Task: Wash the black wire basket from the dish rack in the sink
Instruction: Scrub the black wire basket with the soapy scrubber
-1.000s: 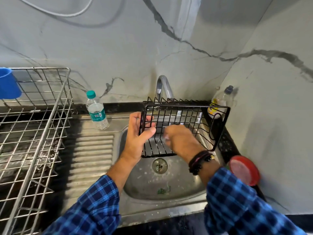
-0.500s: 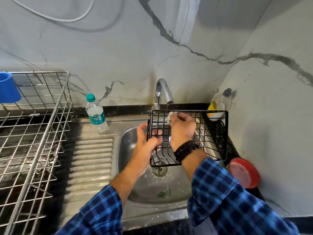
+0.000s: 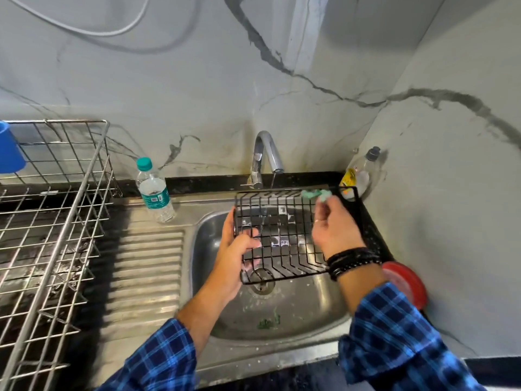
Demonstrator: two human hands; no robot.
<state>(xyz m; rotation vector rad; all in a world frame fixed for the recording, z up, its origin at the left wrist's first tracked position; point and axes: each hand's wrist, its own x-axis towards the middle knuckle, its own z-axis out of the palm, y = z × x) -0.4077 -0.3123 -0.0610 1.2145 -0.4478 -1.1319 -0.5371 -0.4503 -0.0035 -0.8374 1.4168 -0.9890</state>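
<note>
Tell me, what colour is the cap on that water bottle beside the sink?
Teal green, matching its label. The water bottle shows clearly in the head view.

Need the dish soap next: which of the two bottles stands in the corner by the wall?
The clear bottle with the black cap and yellow label, right of the tap. The teal-capped water bottle stands left of the sink.

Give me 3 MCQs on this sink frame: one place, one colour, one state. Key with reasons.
1. Where does the water bottle stand?
A. left of the tap
B. in the sink
C. in the dish rack

2. What colour is the bottle's cap?
A. red
B. teal
C. black

3. What is the tap doing?
A. off
B. running
C. hidden

Key: 1 A, it stands on the drainboard, left of the tap. 2 B, teal top. 3 B, a thin stream falls onto the black wire basket, which the left hand grips while the right hand scrubs its rim with a green scrubber.
</note>
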